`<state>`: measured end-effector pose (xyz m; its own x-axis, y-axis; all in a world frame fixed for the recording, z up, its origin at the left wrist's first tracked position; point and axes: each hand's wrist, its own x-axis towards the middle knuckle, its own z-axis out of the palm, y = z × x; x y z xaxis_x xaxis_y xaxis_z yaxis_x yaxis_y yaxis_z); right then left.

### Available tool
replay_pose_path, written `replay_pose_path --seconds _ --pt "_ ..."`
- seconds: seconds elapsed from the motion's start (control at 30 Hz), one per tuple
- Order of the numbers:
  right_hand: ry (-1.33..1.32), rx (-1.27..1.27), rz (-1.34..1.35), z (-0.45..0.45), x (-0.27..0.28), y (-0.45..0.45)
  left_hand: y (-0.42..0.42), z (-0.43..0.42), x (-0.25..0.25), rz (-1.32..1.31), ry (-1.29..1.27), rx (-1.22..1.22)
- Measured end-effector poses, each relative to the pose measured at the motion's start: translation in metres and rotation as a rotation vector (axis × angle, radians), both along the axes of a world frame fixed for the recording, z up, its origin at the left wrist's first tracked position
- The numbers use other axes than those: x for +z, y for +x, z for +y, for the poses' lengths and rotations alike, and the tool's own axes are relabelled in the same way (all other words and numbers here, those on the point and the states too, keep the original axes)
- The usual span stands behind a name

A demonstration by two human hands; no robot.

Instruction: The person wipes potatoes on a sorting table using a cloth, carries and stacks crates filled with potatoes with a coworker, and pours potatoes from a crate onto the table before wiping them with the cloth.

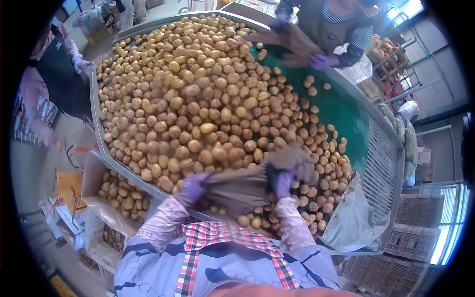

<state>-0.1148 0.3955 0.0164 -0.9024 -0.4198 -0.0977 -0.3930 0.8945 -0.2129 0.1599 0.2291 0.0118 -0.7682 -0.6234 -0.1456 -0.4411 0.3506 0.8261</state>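
A large heap of potatoes (183, 104) covers most of the metal-rimmed sorting table (99, 133) before me. My left hand (194, 188), in a purple glove, grips one end of a brown cloth (237, 189) at the near rim. The other end is in my right hand (284, 182), also gloved in purple, its fingers partly hidden by the bunched fabric. Between my hands the cloth stretches over the nearest potatoes. Part of it bulges past my right hand onto the potatoes there.
Across the table a co-worker's purple-gloved hands (324, 61) hold another brown cloth (292, 45). Another person (59, 69) stands at the left. A slatted grate (383, 168) and a grey plastic sheet (354, 218) lie right. A potato-filled box (91, 173) is at lower left.
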Motion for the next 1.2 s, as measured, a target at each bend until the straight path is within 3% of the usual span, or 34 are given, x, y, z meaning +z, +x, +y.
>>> replay_pose_path --seconds 0.03,0.07,0.13,0.17,0.23,0.3,0.33,0.4,0.43,0.47,0.57,0.63,0.7,0.8,0.87,0.93,1.0,1.03,1.1,1.13,1.2 --pt "-0.016 0.013 -0.049 -0.042 0.012 0.012 0.015 -0.019 -0.019 0.037 0.113 0.104" --pt "-0.029 0.027 -0.098 -0.075 0.017 0.02 0.025 -0.036 -0.011 0.099 0.072 0.126" --pt "-0.003 0.166 0.128 -0.107 -0.064 0.013 0.037 -0.058 0.004 0.171 0.099 0.306" --pt "-0.141 0.167 0.186 -0.115 -0.088 0.013 0.035 -0.065 0.024 0.242 0.169 0.365" --pt "-0.531 0.069 -0.065 -0.12 -0.083 0.027 0.03 -0.082 0.018 0.467 0.193 0.429" --pt "-0.895 -0.034 -0.544 -0.12 -0.02 0.042 0.01 -0.09 0.031 0.593 0.221 0.419" --pt "-0.995 -0.058 -0.715 -0.115 0.0 0.04 -0.004 -0.09 0.037 0.679 0.26 0.404" --pt "-0.893 0.058 -0.774 -0.078 0.021 0.005 -0.037 -0.08 0.054 0.778 0.33 0.345" --pt "-1.119 -0.043 -0.764 -0.066 0.037 -0.007 -0.059 -0.066 0.067 0.793 0.363 0.304" --pt "-1.151 -0.15 -0.726 -0.045 0.048 -0.025 -0.078 -0.05 0.077 0.806 0.402 0.267" --pt "-1.244 -0.065 -0.399 0.025 0.069 -0.094 -0.124 -0.011 0.092 0.587 0.234 -0.061" --pt "-1.382 -0.002 -0.146 0.059 0.113 -0.137 -0.165 0.022 0.096 0.599 0.289 -0.234" --pt "-1.51 -0.067 -0.136 0.098 0.138 -0.198 -0.203 0.062 0.101 0.629 0.186 -0.386" --pt "-1.416 0.028 -0.049 0.153 0.12 -0.303 -0.267 0.134 0.074 0.837 0.087 -0.531" --pt "-1.25 -0.011 -0.044 0.173 0.092 -0.353 -0.301 0.183 0.057 0.684 0.243 -0.516" --pt "-0.991 -0.17 -0.071 0.188 0.039 -0.39 -0.325 0.207 0.04 0.463 0.621 -0.552" --pt "-0.849 -0.119 -0.006 0.201 -0.015 -0.415 -0.339 0.21 0.048 0.17 0.957 -0.507" --pt "-0.782 -0.094 0.029 0.203 -0.041 -0.427 -0.343 0.226 0.009 0.328 0.892 -0.516" --pt "-0.654 -0.053 0.085 0.187 -0.083 -0.438 -0.343 0.212 -0.007 0.297 0.292 -0.591" --pt "-0.863 0.077 -0.023 0.175 -0.079 -0.44 -0.333 0.201 -0.001 0.253 0.311 -0.583" --pt "-0.853 0.187 -0.219 0.13 -0.039 -0.421 -0.314 0.19 -0.017 0.197 0.344 -0.567"
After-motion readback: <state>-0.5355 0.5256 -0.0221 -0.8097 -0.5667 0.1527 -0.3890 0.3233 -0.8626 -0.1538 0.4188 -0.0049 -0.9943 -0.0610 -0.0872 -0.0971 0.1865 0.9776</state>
